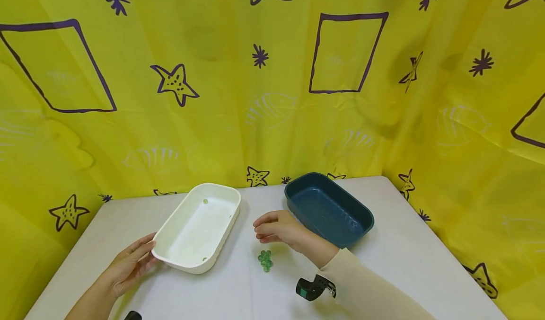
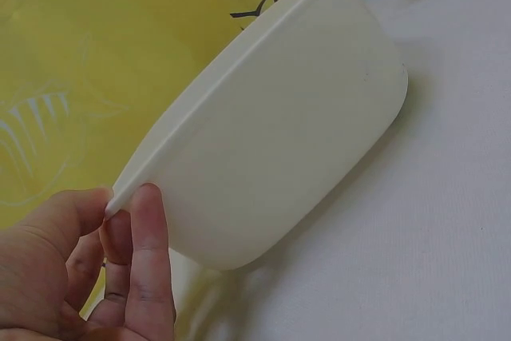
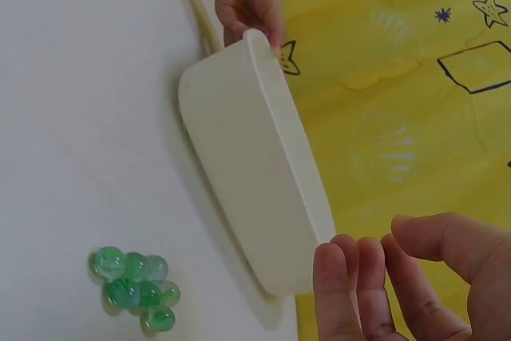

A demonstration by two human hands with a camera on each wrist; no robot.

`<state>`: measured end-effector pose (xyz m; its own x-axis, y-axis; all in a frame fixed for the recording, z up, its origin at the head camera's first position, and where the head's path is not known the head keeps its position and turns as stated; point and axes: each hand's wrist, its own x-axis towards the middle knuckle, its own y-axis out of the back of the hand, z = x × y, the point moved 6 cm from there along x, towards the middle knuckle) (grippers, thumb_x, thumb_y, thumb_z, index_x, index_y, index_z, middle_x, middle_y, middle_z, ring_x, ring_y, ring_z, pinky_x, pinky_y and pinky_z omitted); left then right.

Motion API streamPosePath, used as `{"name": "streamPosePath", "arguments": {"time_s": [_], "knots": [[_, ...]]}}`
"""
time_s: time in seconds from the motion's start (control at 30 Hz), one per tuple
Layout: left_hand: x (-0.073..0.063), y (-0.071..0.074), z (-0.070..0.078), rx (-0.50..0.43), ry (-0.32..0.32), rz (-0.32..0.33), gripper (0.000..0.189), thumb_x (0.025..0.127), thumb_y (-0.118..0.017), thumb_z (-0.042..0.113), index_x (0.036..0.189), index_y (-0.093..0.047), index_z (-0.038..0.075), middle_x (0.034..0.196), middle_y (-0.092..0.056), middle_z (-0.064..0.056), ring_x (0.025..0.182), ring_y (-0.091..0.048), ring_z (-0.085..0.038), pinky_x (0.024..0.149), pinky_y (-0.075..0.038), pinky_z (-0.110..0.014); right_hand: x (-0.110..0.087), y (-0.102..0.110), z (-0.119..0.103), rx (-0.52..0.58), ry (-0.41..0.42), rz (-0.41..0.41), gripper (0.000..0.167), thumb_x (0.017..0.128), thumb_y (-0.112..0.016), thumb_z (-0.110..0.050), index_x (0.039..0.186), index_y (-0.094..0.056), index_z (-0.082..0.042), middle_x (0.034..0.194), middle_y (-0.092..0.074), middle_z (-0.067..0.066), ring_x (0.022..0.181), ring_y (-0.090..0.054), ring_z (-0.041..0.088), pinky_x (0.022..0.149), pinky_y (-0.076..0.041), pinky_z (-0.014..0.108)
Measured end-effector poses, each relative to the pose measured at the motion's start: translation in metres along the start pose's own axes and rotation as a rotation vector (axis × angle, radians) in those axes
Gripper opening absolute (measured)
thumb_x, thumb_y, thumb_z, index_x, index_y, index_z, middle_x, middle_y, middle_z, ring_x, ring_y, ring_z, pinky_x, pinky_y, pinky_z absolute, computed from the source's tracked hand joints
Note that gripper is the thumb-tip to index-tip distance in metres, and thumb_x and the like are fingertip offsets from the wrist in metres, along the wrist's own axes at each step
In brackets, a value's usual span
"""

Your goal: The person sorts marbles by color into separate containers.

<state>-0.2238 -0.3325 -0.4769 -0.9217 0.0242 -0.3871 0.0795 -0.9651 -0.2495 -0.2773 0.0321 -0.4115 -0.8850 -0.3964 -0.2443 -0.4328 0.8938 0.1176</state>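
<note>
A white plastic basin [image 1: 193,225] stands on the left, with a few small green marbles [image 1: 205,201] lying inside. My left hand [image 1: 133,263] pinches its near left corner, thumb on the rim and fingers below, as the left wrist view shows. My right hand [image 1: 278,227] hovers between the two basins, fingers loosely bent with the thumb close to them, and nothing shows between the fingertips. Just below it on the cloth sits a tight cluster of green glass marbles [image 3: 137,285]. A dark blue-green basin [image 1: 329,208] stands behind the right wrist.
White cloth covers the table [image 1: 255,296]. A yellow curtain [image 1: 221,121] with starfish and square drawings hangs along the table's back and sides. A black wrist device [image 1: 312,288] sits at the right sleeve [image 1: 366,282].
</note>
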Motion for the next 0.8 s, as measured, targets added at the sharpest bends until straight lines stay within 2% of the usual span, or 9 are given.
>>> {"name": "streamPosePath", "arguments": {"time_s": [0.23, 0.4, 0.67, 0.8], "knots": [[0.0, 0.001, 0.001, 0.031, -0.021, 0.019, 0.033, 0.102, -0.054, 0.018, 0.088, -0.073, 0.041, 0.096, -0.064, 0.013, 0.087, -0.064, -0.004, 0.082, -0.057, -0.018, -0.005, 0.028, -0.007, 0.025, 0.019, 0.04, 0.025, 0.092, -0.066, -0.003, 0.114, -0.065, 0.009, 0.102, -0.07, 0.015, 0.081, -0.069, 0.016, 0.081, -0.061, 0.033], [0.0, 0.001, 0.0, 0.029, -0.022, 0.011, 0.031, 0.102, -0.056, 0.018, 0.088, -0.073, 0.041, 0.095, -0.064, 0.012, 0.085, -0.064, -0.004, 0.08, -0.057, -0.017, -0.01, 0.05, -0.012, 0.049, 0.061, 0.034, 0.027, 0.092, -0.063, -0.001, 0.116, -0.062, 0.013, 0.108, -0.068, 0.019, 0.084, -0.069, 0.017, 0.083, -0.061, 0.034], [0.0, 0.001, 0.001, 0.039, -0.021, 0.021, 0.031, 0.102, -0.055, 0.021, 0.088, -0.073, 0.043, 0.093, -0.065, 0.011, 0.082, -0.064, -0.003, 0.073, -0.057, -0.015, -0.011, 0.085, -0.018, 0.023, 0.067, 0.043, 0.032, 0.094, -0.063, -0.004, 0.122, -0.059, 0.013, 0.104, -0.069, 0.012, 0.088, -0.068, 0.017, 0.085, -0.06, 0.034], [0.001, 0.002, 0.0, 0.046, -0.024, 0.018, 0.03, 0.102, -0.056, 0.022, 0.089, -0.072, 0.044, 0.093, -0.065, 0.011, 0.081, -0.064, -0.003, 0.072, -0.057, -0.015, -0.012, 0.099, -0.021, 0.008, 0.079, 0.055, 0.037, 0.095, -0.062, -0.005, 0.125, -0.055, 0.016, 0.109, -0.068, 0.019, 0.088, -0.068, 0.017, 0.086, -0.06, 0.035]]}}
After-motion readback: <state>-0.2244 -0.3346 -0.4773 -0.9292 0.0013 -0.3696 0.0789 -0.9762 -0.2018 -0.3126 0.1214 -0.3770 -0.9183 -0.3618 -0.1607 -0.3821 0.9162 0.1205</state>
